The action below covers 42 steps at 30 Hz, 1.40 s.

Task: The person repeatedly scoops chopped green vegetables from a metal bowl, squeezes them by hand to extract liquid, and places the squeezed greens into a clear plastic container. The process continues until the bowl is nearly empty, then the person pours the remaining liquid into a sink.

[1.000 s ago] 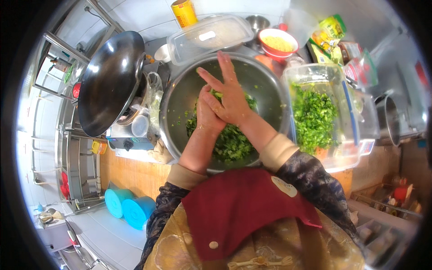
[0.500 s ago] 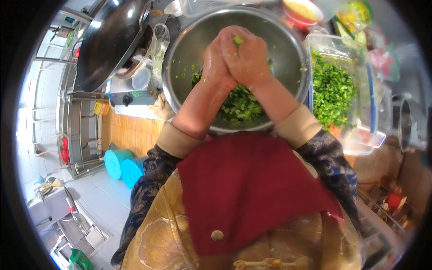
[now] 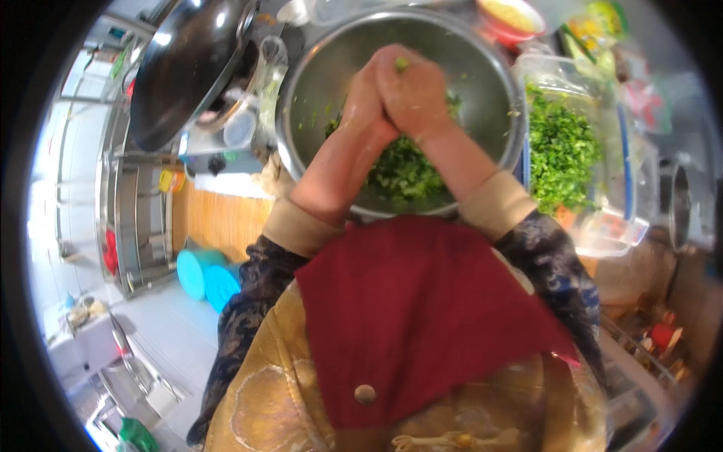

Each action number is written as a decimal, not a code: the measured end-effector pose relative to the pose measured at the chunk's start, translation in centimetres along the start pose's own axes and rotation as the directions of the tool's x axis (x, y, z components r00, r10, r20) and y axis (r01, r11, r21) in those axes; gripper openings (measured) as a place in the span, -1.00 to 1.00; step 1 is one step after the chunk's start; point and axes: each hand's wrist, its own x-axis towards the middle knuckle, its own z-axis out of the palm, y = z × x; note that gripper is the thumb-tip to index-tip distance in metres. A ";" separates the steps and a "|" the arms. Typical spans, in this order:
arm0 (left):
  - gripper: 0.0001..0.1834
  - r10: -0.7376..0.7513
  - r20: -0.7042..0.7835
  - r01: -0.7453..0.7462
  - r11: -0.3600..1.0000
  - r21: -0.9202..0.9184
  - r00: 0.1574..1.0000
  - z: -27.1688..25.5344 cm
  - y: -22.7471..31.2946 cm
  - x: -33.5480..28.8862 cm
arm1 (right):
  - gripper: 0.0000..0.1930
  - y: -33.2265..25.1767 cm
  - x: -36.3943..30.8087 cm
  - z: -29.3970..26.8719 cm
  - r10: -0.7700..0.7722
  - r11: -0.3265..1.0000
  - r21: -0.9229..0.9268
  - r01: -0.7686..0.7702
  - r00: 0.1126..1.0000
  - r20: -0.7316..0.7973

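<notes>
1. Greens (image 3: 403,169), chopped fine, lie in a heap at the near side of the steel bowl (image 3: 331,68); seen from the head camera, a small wad of them is pressed between both hands above the heap, a green scrap showing at the top of the clasp
2. Left hand (image 3: 361,102) and right hand (image 3: 414,94) are clenched together around that wad, palms meeting, both held over the middle of the bowl
3. By the look of them the greens are light, soft and damp: they should pack under a squeeze yet crumble and cling to skin, so a cupped two-palm hold suits better than fingertips
4. Bowl wall carries stuck green flecks, which suggests loose bits shed easily
5. Right of the bowl a clear tub (image 3: 602,218) holds more chopped greens; left of it a dark wok (image 3: 181,68) sits tilted; a red bowl (image 3: 512,19) stands beyond
</notes>
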 end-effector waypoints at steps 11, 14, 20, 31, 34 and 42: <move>-0.62 -0.263 0.075 0.247 0.953 0.174 0.962 10.6 -0.2 1.9 | -0.09 0.2 1.1 -12.7 0.116 0.992 0.020 -0.124 0.968 0.221; -0.67 -0.455 0.328 0.396 0.888 0.232 0.828 14.5 -5.4 4.4 | -0.07 0.1 0.3 -20.3 0.212 0.977 -0.053 -0.206 0.962 0.170; -0.63 -0.512 0.337 0.084 0.635 0.768 0.791 20.4 -13.3 6.7 | -0.37 5.5 -1.7 -29.6 0.333 0.854 -0.408 -0.321 0.942 -0.044; -0.60 -0.559 0.072 -0.215 -0.194 0.957 0.826 19.3 -16.4 14.3 | -0.36 9.5 0.0 -29.9 0.625 0.412 -0.843 -0.347 0.780 -0.016; -0.50 -0.567 0.246 -0.145 0.218 0.965 0.786 18.9 -16.2 16.9 | -0.56 7.5 1.1 -30.3 0.470 0.446 -0.830 -0.335 0.877 -0.101; -0.74 -0.553 0.526 -0.714 -0.195 0.673 0.646 19.5 -12.4 13.6 | -0.53 7.9 -1.3 -29.6 0.375 0.396 -0.917 -0.037 0.918 0.125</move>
